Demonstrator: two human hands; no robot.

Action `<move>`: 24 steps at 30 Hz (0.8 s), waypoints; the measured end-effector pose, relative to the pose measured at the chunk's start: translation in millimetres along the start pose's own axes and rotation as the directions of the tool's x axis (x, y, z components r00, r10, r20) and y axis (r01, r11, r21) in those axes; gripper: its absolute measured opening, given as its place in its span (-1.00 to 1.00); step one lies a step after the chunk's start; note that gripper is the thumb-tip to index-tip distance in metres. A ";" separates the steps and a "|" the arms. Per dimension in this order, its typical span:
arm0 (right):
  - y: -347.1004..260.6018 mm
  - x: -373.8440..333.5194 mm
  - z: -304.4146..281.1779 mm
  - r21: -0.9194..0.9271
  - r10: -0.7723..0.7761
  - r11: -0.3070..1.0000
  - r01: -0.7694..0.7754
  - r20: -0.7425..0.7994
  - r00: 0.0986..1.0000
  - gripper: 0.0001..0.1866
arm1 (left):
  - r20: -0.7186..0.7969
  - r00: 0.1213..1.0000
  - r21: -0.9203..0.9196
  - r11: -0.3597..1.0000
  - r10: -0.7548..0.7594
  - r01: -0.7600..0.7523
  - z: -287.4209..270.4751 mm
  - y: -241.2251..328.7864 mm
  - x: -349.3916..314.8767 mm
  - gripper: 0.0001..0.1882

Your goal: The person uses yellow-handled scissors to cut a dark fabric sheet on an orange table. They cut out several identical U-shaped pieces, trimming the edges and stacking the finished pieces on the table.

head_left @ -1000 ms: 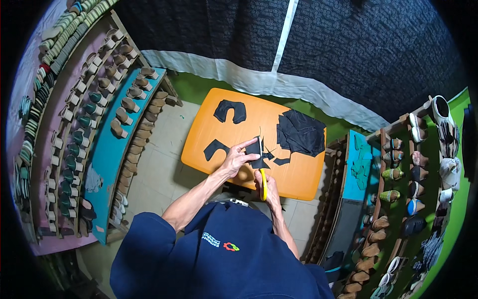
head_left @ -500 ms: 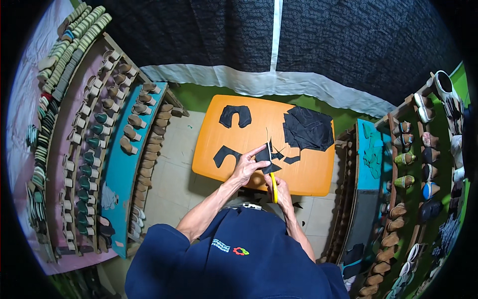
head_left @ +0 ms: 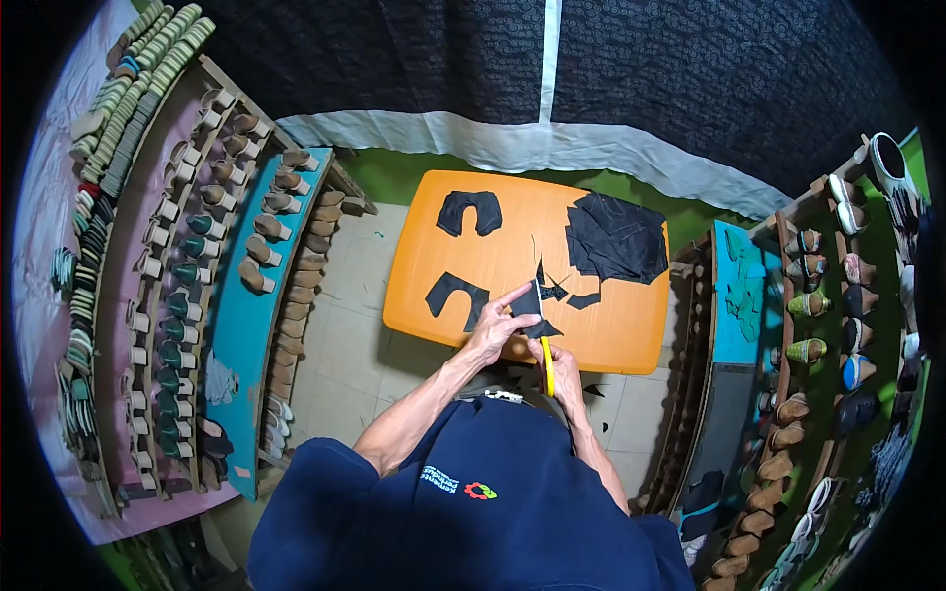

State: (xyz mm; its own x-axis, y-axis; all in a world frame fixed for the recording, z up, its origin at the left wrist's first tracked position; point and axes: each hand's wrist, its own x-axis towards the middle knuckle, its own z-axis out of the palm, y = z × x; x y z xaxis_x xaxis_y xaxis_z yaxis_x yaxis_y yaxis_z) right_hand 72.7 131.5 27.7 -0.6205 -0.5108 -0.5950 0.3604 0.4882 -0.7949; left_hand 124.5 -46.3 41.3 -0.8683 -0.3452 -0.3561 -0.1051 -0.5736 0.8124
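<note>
My left hand [head_left: 498, 330] pinches a small black fabric piece [head_left: 528, 303] above the near edge of the orange table [head_left: 394, 295]. Yellow-handled scissors [head_left: 548, 366] are in my right hand [head_left: 565, 372], just below and to the right of that piece. Their blades meet the fabric's right side, partly hidden by it. Two black U-shaped cut pieces, an upper one [head_left: 451, 214] and a lower one [head_left: 441, 292], lie on the table's left half. Black offcuts [head_left: 583, 300] lie right of my hands, near a pile of black fabric [head_left: 619, 236].
Racks of shoe lasts [head_left: 177, 335] and a turquoise shelf [head_left: 236, 325] stand at left. Another turquoise shelf [head_left: 737, 325] and hanging shoes [head_left: 808, 303] are at right. A dark curtain [head_left: 690, 98] hangs behind the table.
The whole view has shifted slightly, so the table sits a little higher in the picture. Both hands keep nearly the same hold on the fabric and scissors.
</note>
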 end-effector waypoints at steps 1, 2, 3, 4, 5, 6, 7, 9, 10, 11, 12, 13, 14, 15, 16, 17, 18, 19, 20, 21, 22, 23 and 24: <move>1.1 -0.6 -0.6 0.000 0.002 1.000 -0.002 0.017 1.000 -0.37 | -0.010 1.000 0.022 1.000 -0.001 0.001 -3.5 -1.4 -1.3 -0.23; 2.8 -1.2 -1.3 -0.001 0.004 1.000 -0.004 0.033 0.999 -0.35 | -0.049 0.999 0.001 1.000 0.005 -0.005 -8.3 -7.2 1.3 -0.21; 9.4 1.1 -3.9 -0.076 0.024 0.997 -0.021 0.034 0.999 -0.35 | -0.085 0.996 -0.020 1.000 0.010 -0.012 -11.2 -11.6 4.6 -0.18; 21.0 5.2 -7.5 -0.151 0.045 0.988 -0.039 0.037 0.998 -0.34 | -0.126 0.992 -0.083 0.996 0.016 -0.027 -10.9 -9.5 5.8 -0.16; 27.1 5.7 -10.8 -0.227 0.068 0.972 -0.058 0.040 0.997 -0.34 | -0.152 0.988 -0.127 0.992 -0.012 -0.007 -7.8 -0.7 3.9 -0.14; 33.5 5.7 -13.6 -0.280 0.098 0.956 -0.084 0.037 0.994 -0.31 | -0.186 0.982 -0.112 0.994 -0.037 0.017 -12.2 5.7 5.3 -0.10; 36.3 3.5 -15.5 -0.337 0.127 0.935 -0.108 0.037 0.991 -0.28 | -0.232 0.973 -0.094 0.995 0.001 -0.023 -18.3 9.4 5.8 -0.10; 55.7 6.7 -18.2 -0.402 0.136 0.907 -0.122 0.004 0.991 -0.17 | -0.311 0.947 -0.117 0.986 0.075 -0.117 -31.8 13.4 17.4 -0.07; 57.6 6.9 -19.8 -0.424 0.141 0.896 -0.128 0.001 0.990 -0.16 | -0.345 0.932 -0.075 0.987 0.111 -0.145 -41.3 18.5 19.4 -0.01; 58.2 5.7 -21.2 -0.443 0.147 0.886 -0.135 -0.007 0.989 -0.15 | -0.382 0.913 -0.110 0.974 0.142 -0.197 -48.4 23.1 22.6 0.01; 58.9 4.6 -21.8 -0.462 0.154 0.875 -0.143 -0.014 0.988 -0.14 | -0.419 0.892 -0.142 0.958 0.170 -0.249 -55.3 27.3 25.4 0.03; 57.1 3.1 -22.1 -0.491 0.130 0.861 -0.134 -0.044 0.991 -0.15 | -0.456 0.868 -0.165 0.940 0.195 -0.298 -62.4 32.4 26.6 0.04; 54.1 1.7 -22.9 -0.515 0.108 0.846 -0.137 -0.087 0.990 -0.15 | -0.491 0.844 -0.184 0.921 0.217 -0.343 -65.3 40.5 25.7 0.06; 50.8 0.5 -24.2 -0.538 0.084 0.831 -0.141 -0.129 0.988 -0.16 | -0.503 0.828 -0.216 0.891 0.248 -0.399 -68.1 47.2 21.6 0.04; 48.2 -0.5 -25.2 -0.563 0.055 0.814 -0.141 -0.167 0.984 -0.17 | -0.580 0.771 -0.195 0.875 0.261 -0.442 -73.6 50.4 19.7 -0.03; 53.0 2.2 -28.1 -0.552 0.039 0.819 -0.155 -0.216 0.976 -0.21 | -0.611 0.754 -0.256 0.842 0.241 -0.476 -81.0 47.8 20.3 -0.11; 61.4 6.2 -31.0 -0.554 -0.027 0.822 -0.135 -0.274 0.961 -0.25 | -0.641 0.736 -0.313 0.801 0.218 -0.510 -90.7 41.2 21.5 -0.19; 66.4 10.8 -35.3 -0.569 -0.073 0.811 -0.137 -0.331 0.941 -0.27 | -0.601 0.767 -0.378 0.765 0.226 -0.522 -109.2 23.4 24.4 -0.31; 73.5 17.2 -41.7 -0.583 -0.119 0.800 -0.142 -0.386 0.915 -0.29 | -0.670 0.738 -0.440 0.758 0.081 -0.482 -115.3 5.9 26.6 -0.37; 83.8 25.8 -52.1 -0.597 -0.159 0.791 -0.133 -0.411 0.898 -0.32 | -0.629 0.774 -0.567 0.721 -0.067 -0.399 -146.1 -36.6 40.8 -0.32; 90.2 30.3 -61.9 -0.589 -0.220 0.802 -0.097 -0.443 0.869 -0.35 | -0.566 0.796 -0.680 0.667 -0.214 -0.305 -172.2 -72.3 52.7 -0.26; 106.4 40.5 -74.5 -0.601 -0.249 0.791 -0.115 -0.489 0.836 -0.36 | -0.558 0.779 -0.681 0.695 -0.287 -0.232 -158.9 -82.4 54.7 -0.31; 118.6 47.3 -85.7 -0.615 -0.284 0.778 -0.128 -0.526 0.802 -0.36 | -0.555 0.753 -0.680 0.714 -0.353 -0.166 -138.6 -90.8 55.6 -0.35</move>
State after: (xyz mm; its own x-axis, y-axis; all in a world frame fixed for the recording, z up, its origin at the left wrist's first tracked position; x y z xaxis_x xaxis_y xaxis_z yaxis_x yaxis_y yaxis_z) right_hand 26.4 225.9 -84.5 -0.9660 -0.1764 -0.1891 -0.0689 0.8804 -0.4693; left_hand 152.9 -116.4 -116.3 -0.3481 -0.4697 -0.8113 0.3984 -0.8575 0.3255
